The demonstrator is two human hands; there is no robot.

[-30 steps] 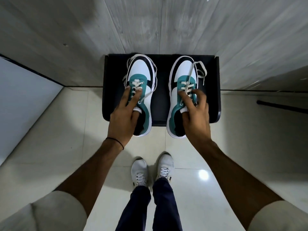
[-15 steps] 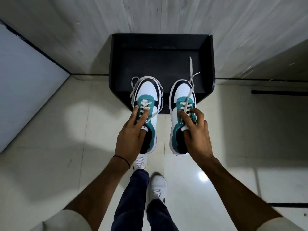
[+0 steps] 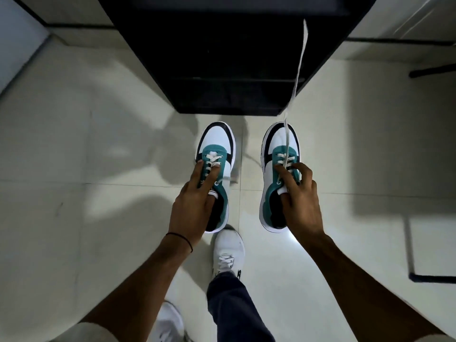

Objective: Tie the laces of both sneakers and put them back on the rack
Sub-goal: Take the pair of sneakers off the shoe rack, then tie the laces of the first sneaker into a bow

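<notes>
Two white, teal and black sneakers hang in the air over the floor, in front of the black rack (image 3: 229, 58). My left hand (image 3: 195, 203) grips the left sneaker (image 3: 216, 141) by its tongue, fingers over the laces. My right hand (image 3: 299, 201) holds the right sneaker (image 3: 276, 144) the same way. A long loose white lace (image 3: 299, 62) of the right sneaker trails up across the rack's front. The left sneaker's lace end dangles blurred beside it.
Pale glossy floor tiles (image 3: 98, 169) lie all around. My own feet in white shoes (image 3: 228, 253) and dark trousers stand below the held sneakers. A white wall panel (image 3: 17, 40) is at far left; dark metal legs (image 3: 417, 275) stand on the right.
Both hands have lifted the sneakers off the rack and pulled them back toward me; the rack's shelf now shows bare. I have stepped back, one foot behind.
</notes>
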